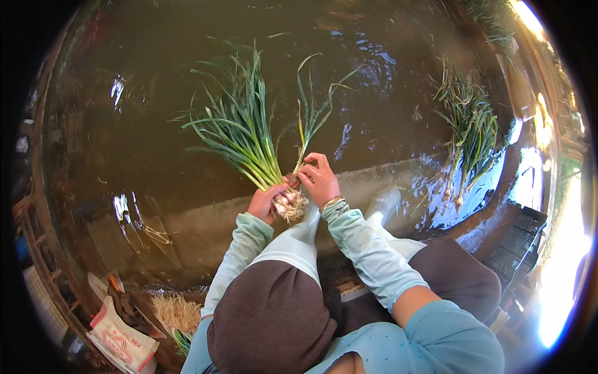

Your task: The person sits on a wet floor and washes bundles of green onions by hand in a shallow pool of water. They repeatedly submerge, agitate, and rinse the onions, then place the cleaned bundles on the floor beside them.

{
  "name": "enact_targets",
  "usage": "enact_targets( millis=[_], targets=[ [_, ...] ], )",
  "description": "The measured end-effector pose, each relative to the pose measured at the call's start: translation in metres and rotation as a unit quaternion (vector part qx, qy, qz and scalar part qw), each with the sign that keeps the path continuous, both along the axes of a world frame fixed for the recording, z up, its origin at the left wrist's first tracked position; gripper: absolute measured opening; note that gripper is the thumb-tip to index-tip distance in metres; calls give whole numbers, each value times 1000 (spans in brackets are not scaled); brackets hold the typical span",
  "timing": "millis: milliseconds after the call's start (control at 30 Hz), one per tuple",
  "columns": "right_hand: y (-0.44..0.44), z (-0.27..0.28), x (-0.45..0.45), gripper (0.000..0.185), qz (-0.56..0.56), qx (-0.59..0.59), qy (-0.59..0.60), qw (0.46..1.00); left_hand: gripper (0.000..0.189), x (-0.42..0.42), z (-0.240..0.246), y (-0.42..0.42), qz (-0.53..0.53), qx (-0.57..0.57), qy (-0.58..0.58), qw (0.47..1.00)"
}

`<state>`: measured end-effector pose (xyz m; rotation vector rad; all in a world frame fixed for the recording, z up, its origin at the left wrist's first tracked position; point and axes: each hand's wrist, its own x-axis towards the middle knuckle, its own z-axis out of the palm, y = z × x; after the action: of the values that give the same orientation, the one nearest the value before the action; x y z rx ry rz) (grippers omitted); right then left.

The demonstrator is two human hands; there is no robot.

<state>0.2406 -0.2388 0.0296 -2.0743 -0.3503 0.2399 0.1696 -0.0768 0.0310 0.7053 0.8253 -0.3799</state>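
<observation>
My left hand (264, 204) grips a bunch of young garlic-like plants (247, 131) close to the bulbs. Long green leaves fan up and away over murky brown water (154, 154), while pinkish-white bulbs with pale, stringy roots (292, 209) point back towards me. Beside the bunch, my right hand (321, 181) pinches the lower end of a separate thin stalk (304, 133), whose leaves are partly yellowed. My right fingers cover that stalk's base, so its bulb cannot be made out. Both hands are above my white boots (292, 243).
More of these plants (469, 126) lie at the basin's right side, beside a black plastic crate (516, 248). A submerged ledge (201, 224) crosses the near water. At lower left are a bundle with dense roots (177, 311) and a printed sack (122, 336).
</observation>
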Motion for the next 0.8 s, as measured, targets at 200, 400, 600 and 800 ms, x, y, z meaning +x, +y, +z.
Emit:
enact_targets(
  millis=[200, 400, 600, 800],
  targets=[
    [9, -19, -11, 12, 21, 135, 105, 985, 12, -1, -14, -5, -52, 80, -18, 995],
    [-1, -11, -2, 18, 10, 285, 514, 809, 13, -8, -19, -11, -15, 125, -3, 992],
    [-17, 0, 40, 13, 88, 9, 223, 971, 16, -14, -17, -5, -64, 135, 2, 989],
    [5, -21, 58, 17, 234, -257, -81, 934, 18, -16, -14, -8, -76, 152, 11, 985]
  ],
)
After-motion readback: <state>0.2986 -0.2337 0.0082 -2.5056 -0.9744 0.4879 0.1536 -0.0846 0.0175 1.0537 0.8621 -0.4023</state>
